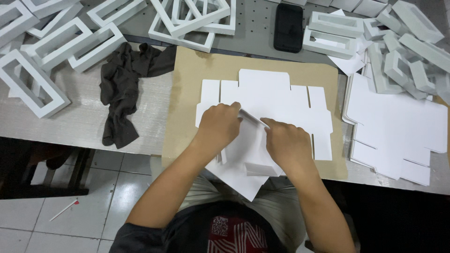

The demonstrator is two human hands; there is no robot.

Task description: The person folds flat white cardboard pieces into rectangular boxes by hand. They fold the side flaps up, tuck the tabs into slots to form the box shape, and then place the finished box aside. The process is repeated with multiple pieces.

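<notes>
Even overhead light, soft shadows, sharp, slight edge distortion.

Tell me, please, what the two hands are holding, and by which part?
Both the left hand and the right hand pinch a raised fold of the white die-cut card blank, one at each end of the crease.

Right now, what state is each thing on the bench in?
White die-cut sheet: flat on the brown board, one panel being folded up.
Left hand: fingers pressing the fold.
Right hand: pinching the fold.
Blank stack: flat, unfolded.
White frames: assembled, piled.
Dark cloth: crumpled.
Phone: screen dark.
</notes>
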